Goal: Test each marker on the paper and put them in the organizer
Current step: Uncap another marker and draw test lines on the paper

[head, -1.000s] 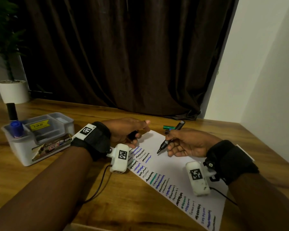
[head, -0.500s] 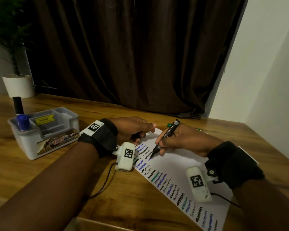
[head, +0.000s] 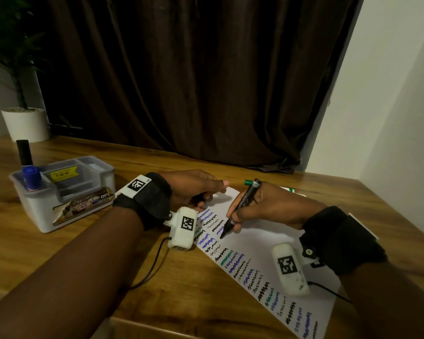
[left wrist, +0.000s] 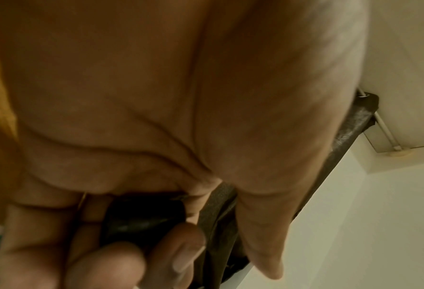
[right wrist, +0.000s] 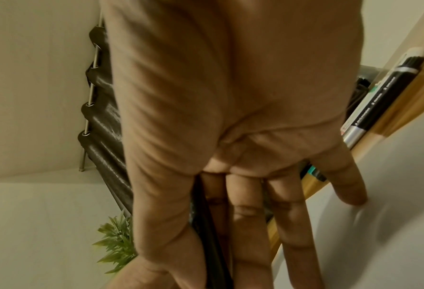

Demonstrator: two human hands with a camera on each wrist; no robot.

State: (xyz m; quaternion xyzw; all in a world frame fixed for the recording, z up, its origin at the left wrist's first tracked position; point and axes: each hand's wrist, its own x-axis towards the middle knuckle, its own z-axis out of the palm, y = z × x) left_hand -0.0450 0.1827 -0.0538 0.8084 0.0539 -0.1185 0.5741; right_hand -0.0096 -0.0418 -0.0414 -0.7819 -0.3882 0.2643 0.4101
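Nearest in the head view, the white paper [head: 267, 241] lies slantwise on the wooden tabletop [head: 108, 277], rows of black, blue and green squiggles along its left edge. The right hand [head: 267, 206] has its grip closed on a black marker [head: 240, 209], tip down on the sheet beside the squiggles. The right wrist camera adds what the head view lacks: the little finger [right wrist: 347, 187] stretched onto the paper, plus another black marker [right wrist: 379, 97] lying on the wood beyond, its small white print too blurred to read. The left hand [head: 191, 187] sits at the sheet's far left corner; its wrist camera shows the fingers [left wrist: 122, 260] curled round a black cap [left wrist: 141, 219]. Beyond the hands, a green marker [head: 249, 182] peeks out. Left, the white organizer [head: 66, 206] holds two markers, one blue-capped [head: 31, 178], one black [head: 24, 152], with a yellow tag reading "49.00". Farthest back: a potted plant [head: 25, 123] and a brown curtain [head: 181, 81].
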